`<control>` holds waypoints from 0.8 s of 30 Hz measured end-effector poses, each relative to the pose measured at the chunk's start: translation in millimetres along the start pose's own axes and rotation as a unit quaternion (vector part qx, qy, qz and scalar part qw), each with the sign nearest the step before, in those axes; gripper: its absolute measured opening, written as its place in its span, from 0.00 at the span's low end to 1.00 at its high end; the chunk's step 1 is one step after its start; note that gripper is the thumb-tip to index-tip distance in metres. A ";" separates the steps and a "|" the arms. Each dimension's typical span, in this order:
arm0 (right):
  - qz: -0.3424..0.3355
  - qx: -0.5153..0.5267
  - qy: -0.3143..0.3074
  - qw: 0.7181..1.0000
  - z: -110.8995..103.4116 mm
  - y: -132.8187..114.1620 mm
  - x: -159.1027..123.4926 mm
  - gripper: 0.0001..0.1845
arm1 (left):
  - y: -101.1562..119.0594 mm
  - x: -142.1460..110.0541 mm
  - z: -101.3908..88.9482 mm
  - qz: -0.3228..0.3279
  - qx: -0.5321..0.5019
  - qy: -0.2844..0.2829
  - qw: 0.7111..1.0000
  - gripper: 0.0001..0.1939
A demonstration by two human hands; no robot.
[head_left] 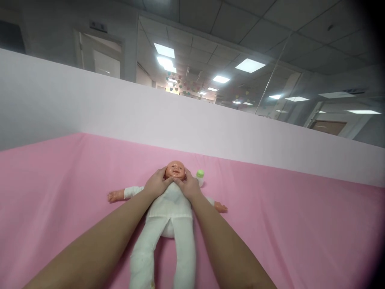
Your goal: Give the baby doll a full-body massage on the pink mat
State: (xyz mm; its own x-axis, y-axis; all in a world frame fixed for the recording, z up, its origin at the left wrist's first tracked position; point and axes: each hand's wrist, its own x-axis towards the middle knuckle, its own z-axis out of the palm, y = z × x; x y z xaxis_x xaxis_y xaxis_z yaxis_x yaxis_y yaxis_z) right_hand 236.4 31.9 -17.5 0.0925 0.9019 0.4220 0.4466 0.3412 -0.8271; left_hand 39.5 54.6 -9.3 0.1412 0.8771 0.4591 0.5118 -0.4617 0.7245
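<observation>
A baby doll [171, 204] in white clothes lies on its back on a pink sheet [246, 224], arms spread and legs toward me. My left hand [157, 183] is curled against the left side of its head, with the thumb under the chin. On the other side, my right hand [189, 184] cups the head the same way. Both thumbs nearly meet at the doll's neck. The fingers behind the head are partly hidden. Just right of my right hand stands a small bottle [200, 176] with a green cap, its lower part partly covered by that hand.
A white partition [192, 120] runs behind the pink sheet. Beyond it are a glass panel, a door [106, 60] at the left and lit ceiling panels. Folds run through the sheet at the right.
</observation>
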 end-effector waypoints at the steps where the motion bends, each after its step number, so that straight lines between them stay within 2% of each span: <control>1: 0.004 0.007 0.013 1.000 2.1 1.1 1.0 0.47 | -1.5 0.7 1.2 0.001 0.015 -0.003 1.000 0.34; 5: 0.016 -0.002 0.035 0.999 7.7 4.3 3.1 0.42 | -2.9 1.1 3.8 0.008 0.042 -0.001 0.999 0.34; 9: 0.014 0.027 0.026 0.999 5.8 6.9 4.9 0.39 | -2.0 2.2 4.0 0.014 0.014 0.004 1.000 0.30; 13: 0.014 0.081 0.016 0.996 1.0 9.6 8.4 0.31 | -5.4 5.7 5.5 0.001 -0.006 0.018 1.000 0.27; 17: 0.009 0.085 0.016 0.996 -1.0 12.4 10.2 0.25 | -7.4 7.4 7.8 -0.002 -0.037 0.031 0.999 0.23; 21: 0.005 0.063 0.037 0.997 -0.9 13.8 7.7 0.23 | -6.1 6.4 8.3 -0.007 -0.041 0.028 0.999 0.26; 24: 0.007 0.045 0.038 0.998 -0.8 11.7 5.2 0.28 | -5.0 5.0 7.8 -0.019 -0.024 0.014 0.999 0.33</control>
State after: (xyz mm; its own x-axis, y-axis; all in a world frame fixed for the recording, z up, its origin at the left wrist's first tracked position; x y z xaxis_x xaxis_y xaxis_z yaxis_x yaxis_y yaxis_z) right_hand 242.8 40.3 -24.7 0.1662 0.8855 0.4339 0.3635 0.3540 -0.8617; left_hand 44.3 62.3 -14.6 0.0992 0.8903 0.4445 0.4745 -0.4350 0.7653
